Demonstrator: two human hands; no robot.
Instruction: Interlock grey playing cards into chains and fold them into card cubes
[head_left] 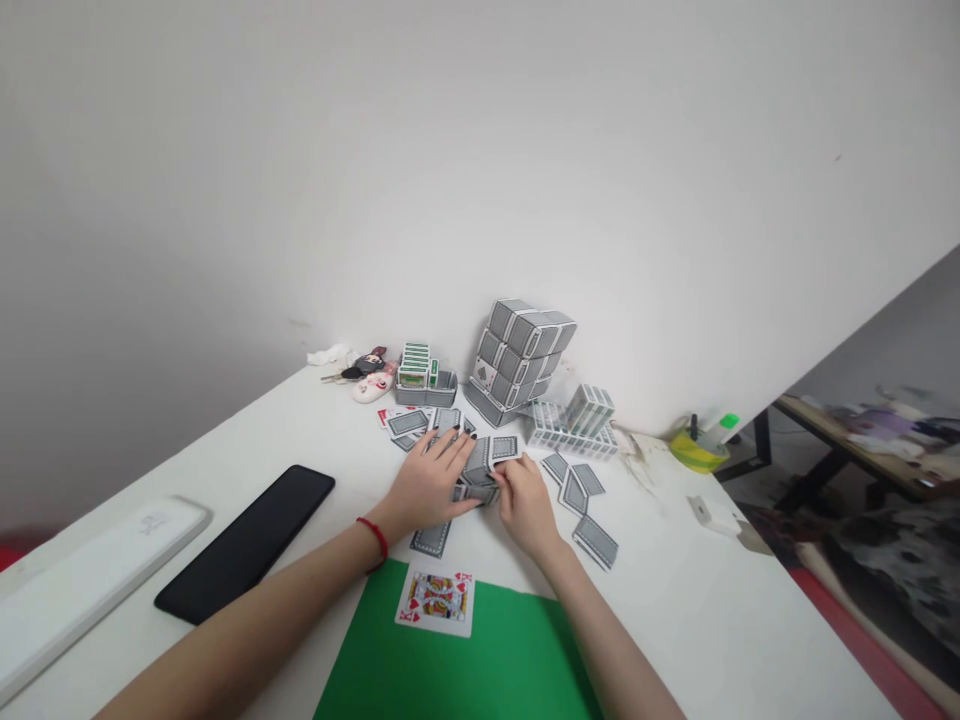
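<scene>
My left hand [427,485] lies with its fingers stretched over grey-backed playing cards, its thumb low along the front of a small folded-card block [478,466]. A red cord bracelet [379,540] circles that wrist. At the block's right side my right hand [523,497] is closed, thumb and fingers pinched at the edge of a playing card [505,448]. The fingertips partly hide that card. Loose cards [409,424] spread beyond my left hand, and another card [431,540] lies below it. A king of hearts [436,600] rests face up on a green sheet [517,650].
Behind the hands stands a stacked structure of folded cards [517,350], between a card tray [426,394] and a wider card base [570,440]. More cards [576,490] lie right. A black phone-like slab [247,545], white long case [105,580], keychain [367,375] and yellow tape roll [697,455] surround them.
</scene>
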